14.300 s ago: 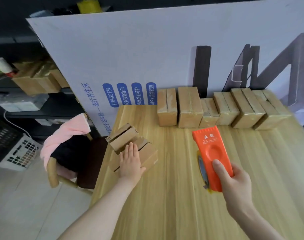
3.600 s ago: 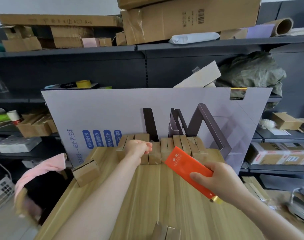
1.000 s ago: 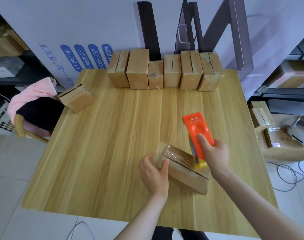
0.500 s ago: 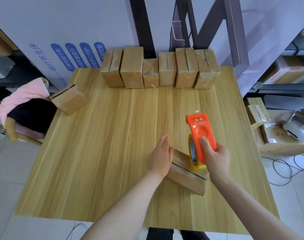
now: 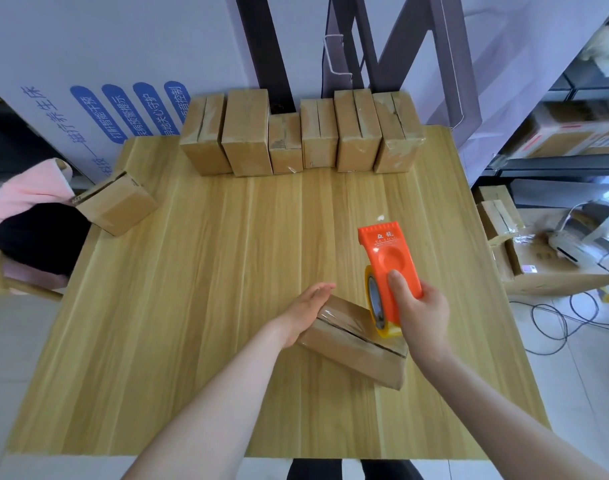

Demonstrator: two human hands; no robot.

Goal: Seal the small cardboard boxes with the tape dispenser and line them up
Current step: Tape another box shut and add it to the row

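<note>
A small cardboard box lies slanted on the wooden table, clear tape along its top seam. My left hand presses flat against the box's left end, fingers straight. My right hand grips the orange tape dispenser, whose yellow tape roll sits on the box's far right top. Several sealed boxes stand in a row at the table's back edge. One box with an open seam rests at the left edge.
A large white printed board stands behind the row of boxes. A chair with pink and black cloth is left of the table. Cartons, cables and a white device lie on the floor to the right, with shelves behind.
The dispenser has travelled a little further right and back along the box's seam. My left hand stays pressed on the box's left end. The view has shifted slightly.
</note>
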